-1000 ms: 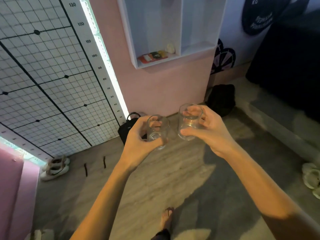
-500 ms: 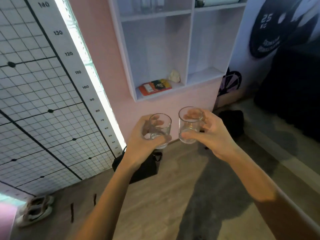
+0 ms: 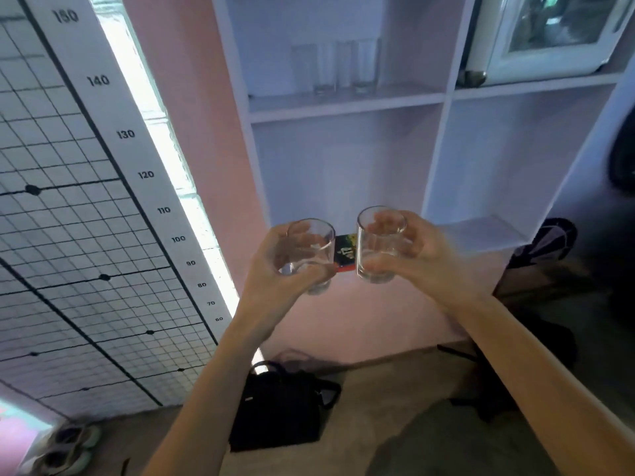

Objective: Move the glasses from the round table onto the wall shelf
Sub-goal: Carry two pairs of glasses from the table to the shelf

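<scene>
Pink wall straight ahead with a white wall shelf [image 3: 347,104] on it, and a few tall glasses [image 3: 343,68] already parked on the upper board. Below that board, left hand [image 3: 275,269] has its grip wrapped round one short clear glass [image 3: 311,255], right hand [image 3: 422,252] round another [image 3: 378,245], both upright and empty. Smooth, hard and breakable I'd guess, light too, so hold round the sides, low down.
</scene>
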